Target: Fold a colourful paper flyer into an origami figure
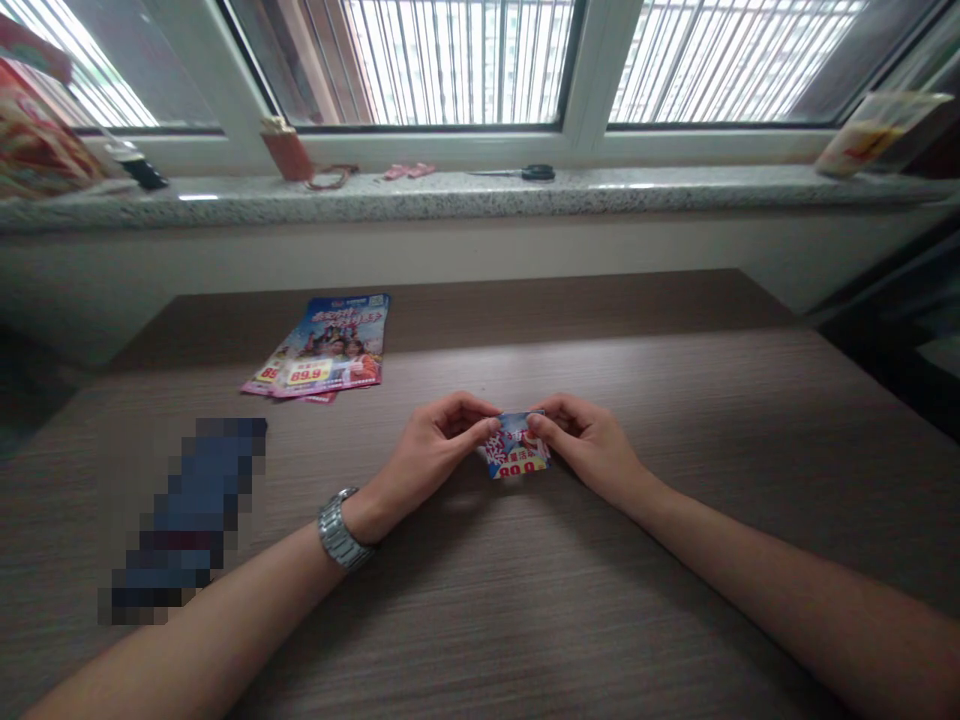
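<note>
A small folded flyer [517, 448], printed in blue, red and yellow with large numerals, is held between my two hands just above the wooden table [480, 620]. My left hand [442, 440], with a metal watch [343, 530] on its wrist, pinches the flyer's upper left corner between thumb and fingers. At the upper right corner my right hand [589, 440] pinches it the same way. Several flat flyers [337, 345] with similar print lie overlapped farther back on the left.
A pixelated dark blue object [191, 510] lies left of my left forearm. On the stone windowsill [637, 195] are scissors [525, 173], pink items [409, 171], a reddish container [286, 150] and a clear plastic cup [874, 135]. A colourful bag [41, 140] stands far left.
</note>
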Demonstrator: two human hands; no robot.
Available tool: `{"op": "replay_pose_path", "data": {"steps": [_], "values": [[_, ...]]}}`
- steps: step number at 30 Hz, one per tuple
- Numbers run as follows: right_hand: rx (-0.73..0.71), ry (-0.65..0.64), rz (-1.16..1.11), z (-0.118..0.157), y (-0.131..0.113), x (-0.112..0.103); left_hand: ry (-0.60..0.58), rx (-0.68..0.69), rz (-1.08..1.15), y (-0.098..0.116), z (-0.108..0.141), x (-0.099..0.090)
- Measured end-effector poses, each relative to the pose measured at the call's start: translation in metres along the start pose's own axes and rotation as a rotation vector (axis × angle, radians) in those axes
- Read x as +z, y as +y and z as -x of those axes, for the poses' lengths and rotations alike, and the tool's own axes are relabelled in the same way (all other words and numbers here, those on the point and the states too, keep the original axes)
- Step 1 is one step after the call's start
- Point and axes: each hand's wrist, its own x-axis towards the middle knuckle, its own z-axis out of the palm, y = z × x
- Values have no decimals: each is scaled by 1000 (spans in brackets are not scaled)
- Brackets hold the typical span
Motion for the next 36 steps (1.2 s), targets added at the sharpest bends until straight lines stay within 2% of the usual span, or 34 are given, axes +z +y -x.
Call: {"op": "replay_pose_path", "data": {"steps": [6, 21, 28, 36], "values": [[-3, 50, 10, 0, 1, -1, 45, -8, 8, 1, 1, -2], [-26, 28, 23, 2, 1, 0, 75, 15, -22, -1, 1, 0], [-25, 15, -1, 3, 0, 0, 9, 79, -104, 0, 3, 4], [-6, -11, -43, 3, 1, 2, 17, 22, -99, -2, 1, 2]]}}
